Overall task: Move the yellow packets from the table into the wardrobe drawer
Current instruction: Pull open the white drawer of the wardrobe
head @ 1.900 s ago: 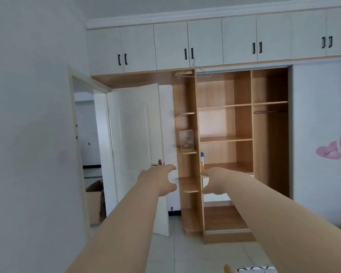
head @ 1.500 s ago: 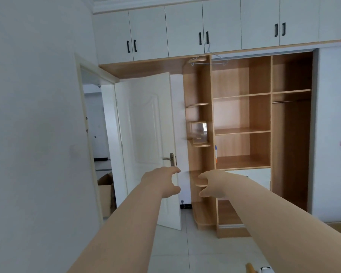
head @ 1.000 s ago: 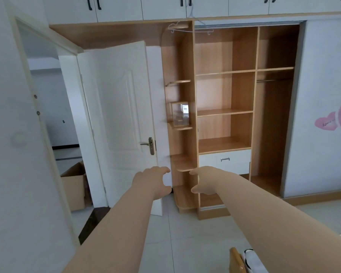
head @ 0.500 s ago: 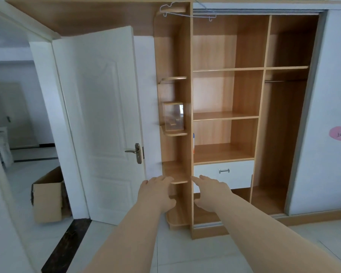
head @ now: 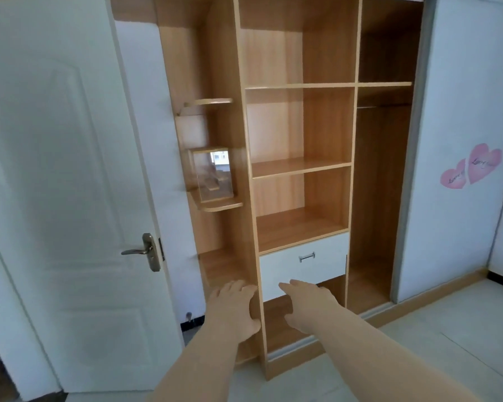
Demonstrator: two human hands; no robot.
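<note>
Both arms are stretched out in front of the open wood-grain wardrobe (head: 327, 53), and both hands are empty. The left hand (head: 234, 309) is palm-down, fingers straight and loosely spread, in front of the wooden upright (head: 246, 227) that divides the rounded corner shelves from the middle bay. The right hand (head: 308, 304) is just beside it, also flat and relaxed with its fingers reaching forward. It overlaps the lower edge of the white wardrobe drawer (head: 285, 271); whether the fingertips touch it, I cannot tell.

The drawer is shut, directly under the lowest open shelf of the middle bay, with a small silver bar handle (head: 307, 256) at the top centre of its front. An open compartment lies below it, and to the right is the tall hanging bay (head: 381, 184).

On the left side, a clear display box with a wooden frame (head: 214, 175) stands upright on the curved corner shelf (head: 221, 206), at its back edge against the upright. Further left, the white panelled room door (head: 70, 169) stands open, with its brass lever handle (head: 141, 251) near its edge. On the right, two overlapping pink heart stickers (head: 474, 166) are on the white sliding panel (head: 462, 82), above the pale tiled floor (head: 447, 329).
</note>
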